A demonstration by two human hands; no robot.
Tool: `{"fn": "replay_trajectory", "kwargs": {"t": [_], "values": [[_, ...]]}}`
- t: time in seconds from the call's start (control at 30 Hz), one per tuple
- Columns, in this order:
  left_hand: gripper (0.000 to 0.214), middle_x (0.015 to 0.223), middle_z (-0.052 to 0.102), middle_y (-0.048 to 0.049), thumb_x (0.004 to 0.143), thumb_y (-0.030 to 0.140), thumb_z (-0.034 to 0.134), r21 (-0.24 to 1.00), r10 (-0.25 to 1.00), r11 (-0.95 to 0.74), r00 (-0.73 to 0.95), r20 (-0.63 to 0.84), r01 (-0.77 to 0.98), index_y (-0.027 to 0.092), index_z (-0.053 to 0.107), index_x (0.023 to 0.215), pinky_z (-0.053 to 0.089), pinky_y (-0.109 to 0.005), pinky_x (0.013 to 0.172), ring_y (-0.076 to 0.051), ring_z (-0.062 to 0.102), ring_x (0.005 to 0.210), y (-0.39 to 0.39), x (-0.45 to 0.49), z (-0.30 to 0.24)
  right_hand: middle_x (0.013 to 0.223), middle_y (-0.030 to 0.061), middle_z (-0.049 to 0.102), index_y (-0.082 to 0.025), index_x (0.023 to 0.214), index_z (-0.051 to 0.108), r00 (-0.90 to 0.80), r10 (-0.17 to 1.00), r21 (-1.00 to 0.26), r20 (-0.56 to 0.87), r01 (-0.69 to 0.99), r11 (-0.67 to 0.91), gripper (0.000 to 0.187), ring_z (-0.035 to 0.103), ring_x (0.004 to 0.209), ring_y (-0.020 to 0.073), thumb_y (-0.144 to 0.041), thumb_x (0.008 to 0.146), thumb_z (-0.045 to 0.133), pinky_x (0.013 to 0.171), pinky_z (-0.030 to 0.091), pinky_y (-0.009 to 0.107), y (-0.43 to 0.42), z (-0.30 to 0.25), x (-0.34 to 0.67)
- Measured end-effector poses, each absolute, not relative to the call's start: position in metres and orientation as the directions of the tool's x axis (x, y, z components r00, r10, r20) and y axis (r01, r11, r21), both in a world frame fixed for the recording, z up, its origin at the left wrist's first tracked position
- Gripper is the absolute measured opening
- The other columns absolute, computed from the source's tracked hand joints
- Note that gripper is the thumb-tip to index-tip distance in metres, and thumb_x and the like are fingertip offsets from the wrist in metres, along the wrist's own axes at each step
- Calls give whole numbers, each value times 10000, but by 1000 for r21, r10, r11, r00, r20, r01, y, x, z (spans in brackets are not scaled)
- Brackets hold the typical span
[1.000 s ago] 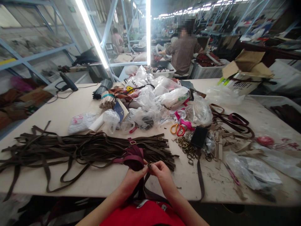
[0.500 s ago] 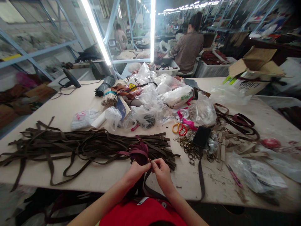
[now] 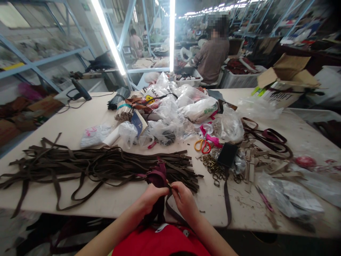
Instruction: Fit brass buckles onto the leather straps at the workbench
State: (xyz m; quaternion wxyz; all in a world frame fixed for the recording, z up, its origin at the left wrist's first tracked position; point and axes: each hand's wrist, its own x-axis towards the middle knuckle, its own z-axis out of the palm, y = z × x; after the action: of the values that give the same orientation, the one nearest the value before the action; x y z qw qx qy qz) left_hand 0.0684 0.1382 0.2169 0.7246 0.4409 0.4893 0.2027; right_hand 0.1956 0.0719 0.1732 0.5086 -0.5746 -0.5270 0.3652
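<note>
My left hand (image 3: 156,196) is closed on a dark maroon strap (image 3: 157,176), part of which bunches up above my fingers. Against it, my right hand (image 3: 185,200) pinches a small brass-coloured buckle (image 3: 169,185) with thumb and forefinger. A dark strip hangs in a loop below the fingers, towards my lap. Just beyond both hands lies a long bundle of dark brown straps (image 3: 87,161), some ends carrying metal buckles. To the right is a heap of brass buckles (image 3: 210,164), partly covered by a black flat rectangular object (image 3: 227,155).
Scissors (image 3: 203,145) with yellow and red handles lie beyond the buckles. Plastic bags (image 3: 170,110) pile up at the table's middle. On the right are beige strips (image 3: 250,165), pink-handled snips (image 3: 265,199) and an open cardboard box (image 3: 289,80). A co-worker (image 3: 213,53) sits beyond the table.
My right hand's fingers have shifted slightly apart from my left, and the brass buckle between them shows more plainly. The maroon strap has tilted a little.
</note>
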Motion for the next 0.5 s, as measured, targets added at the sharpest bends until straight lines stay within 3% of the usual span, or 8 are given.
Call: {"fn": "replay_trajectory", "kwargs": {"t": [0.23, 0.37, 0.5], "values": [[155, 644, 550, 6, 556, 102, 580, 818, 703, 555, 442, -557, 150, 115, 577, 711, 380, -213, 563, -112, 476, 606, 140, 64, 216, 828, 46, 572, -215, 859, 513, 186, 972, -922, 141, 382, 61, 100, 529, 765, 185, -156, 827, 440, 693, 380, 289, 71, 166, 191], [216, 595, 525, 29, 505, 52, 564, 799, 653, 559, 477, -588, 220, 108, 590, 713, 325, -192, 498, -86, 433, 540, 142, 63, 213, 849, 51, 559, -200, 866, 476, 74, 976, -884, 203, 444, 150, 121, 521, 788, 182, -120, 823, 396, 707, 391, 297, 71, 170, 197], [224, 641, 565, 9, 515, 62, 568, 804, 642, 555, 504, -578, 216, 107, 611, 730, 353, -204, 537, -105, 473, 583, 142, 65, 214, 906, 45, 537, -198, 886, 455, -49, 981, -874, 186, 449, 188, 194, 506, 816, 171, -73, 739, 469, 728, 400, 289, 71, 180, 205]]}}
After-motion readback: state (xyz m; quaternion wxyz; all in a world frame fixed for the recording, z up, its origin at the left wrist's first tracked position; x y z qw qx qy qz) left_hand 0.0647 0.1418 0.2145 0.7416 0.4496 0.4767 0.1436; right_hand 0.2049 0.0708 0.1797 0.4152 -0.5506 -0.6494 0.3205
